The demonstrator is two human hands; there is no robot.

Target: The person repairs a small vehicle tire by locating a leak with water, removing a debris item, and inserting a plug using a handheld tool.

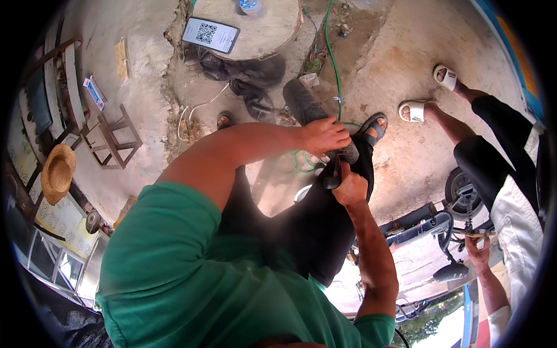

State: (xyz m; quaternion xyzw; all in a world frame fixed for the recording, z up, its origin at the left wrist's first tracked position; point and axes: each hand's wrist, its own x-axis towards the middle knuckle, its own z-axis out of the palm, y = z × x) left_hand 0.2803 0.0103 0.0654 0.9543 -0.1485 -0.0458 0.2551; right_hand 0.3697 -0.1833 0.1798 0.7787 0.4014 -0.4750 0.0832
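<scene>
A thick, dark, worn cylinder (pixel 304 101) slants across my right knee, its far end pointing away to the left. My left hand (pixel 328 137) is closed over its near part, knuckles up. Just below, my right hand (pixel 352 185) is closed in a grip on a dark-handled tool (pixel 332 182), held against the near end of the cylinder. The tool's working part is mostly hidden by my fingers, so its exact kind does not show.
A round stone-like table (pixel 255 49) with a lit phone (pixel 210 35) stands ahead. A green hose (pixel 333 52) runs along the ground. On the right another person stands in white sandals (pixel 413 111), beside a motorbike wheel (pixel 464 193). At left are a wooden stool (pixel 113 139) and a straw hat (pixel 57 174).
</scene>
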